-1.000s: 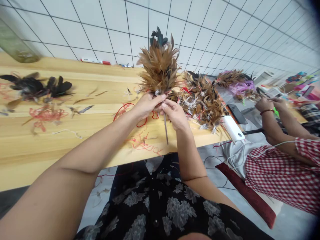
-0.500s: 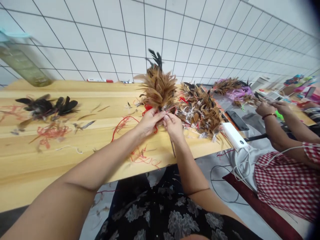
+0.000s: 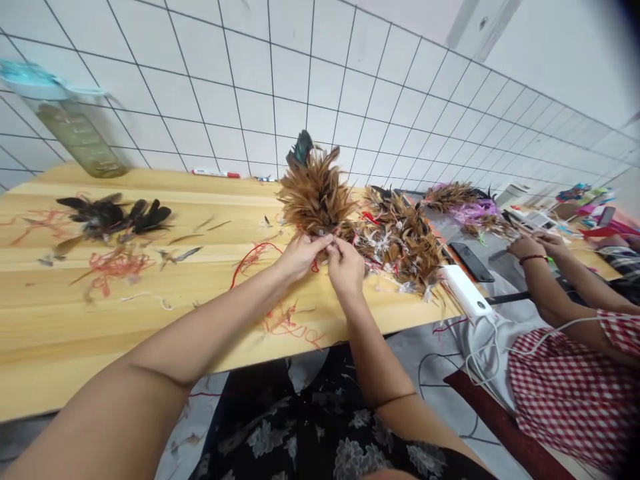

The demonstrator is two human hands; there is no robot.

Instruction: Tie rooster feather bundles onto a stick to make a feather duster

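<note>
A bushy feather duster point(image 3: 317, 193) of brown feathers with a dark green-black tip points away from me over the table. My left hand point(image 3: 304, 256) is closed at its near end, thumb and fingers pinched together. My right hand point(image 3: 347, 268) is closed too, its fingertips meeting the left ones at the base of the feathers; what they pinch is too small to make out. Red string point(image 3: 250, 253) runs out from under my left hand across the wood. Just right of the hands lies a pile of brown feathers with white quill ends point(image 3: 400, 240).
The wooden table point(image 3: 210, 320) carries black feathers point(image 3: 115, 217), tangled red strands point(image 3: 117, 267) and a red-and-white marker point(image 3: 216, 173). A water bottle point(image 3: 83, 137) stands back left. At right are a white power bank point(image 3: 465, 292), a phone point(image 3: 471, 261) and a co-worker's hands point(image 3: 535, 248).
My view has shifted, so the scene sits lower. The duster has turned slightly, its dark tip further left. My right fingers are curled more tightly; both hands stay at the feather base.
</note>
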